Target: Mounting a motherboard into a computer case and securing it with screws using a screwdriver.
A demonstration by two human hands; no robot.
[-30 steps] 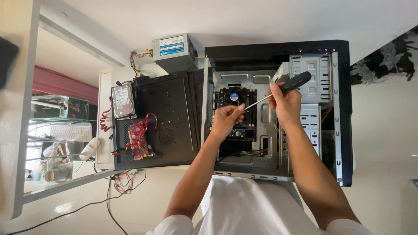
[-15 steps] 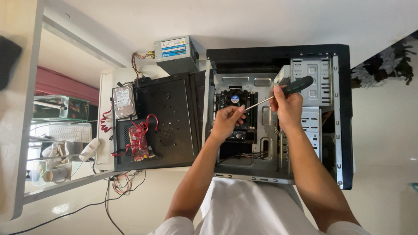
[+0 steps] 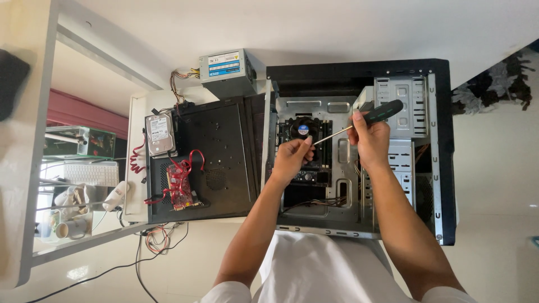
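Note:
An open black computer case (image 3: 443, 151) lies on its side in front of me, with a motherboard (image 3: 297, 174) and a round cooler fan (image 3: 303, 129) inside. My right hand (image 3: 370, 140) grips a screwdriver (image 3: 377, 115) by its dark green-and-black handle. Its metal shaft slants down to the left toward the motherboard. My left hand (image 3: 292, 160) hovers over the board with its fingertips pinched at the shaft's tip, next to the fan. The tip itself is hidden by my fingers.
The case's black side panel (image 3: 216, 163) lies to the left, with a red circuit card and red cables (image 3: 179, 185) on it. A hard drive (image 3: 160, 133) sits beside it. A grey power supply (image 3: 227, 70) stands behind. Loose cables trail over the floor.
Both hands and the screwdriver stay in nearly the same place over the motherboard. The view has shifted slightly.

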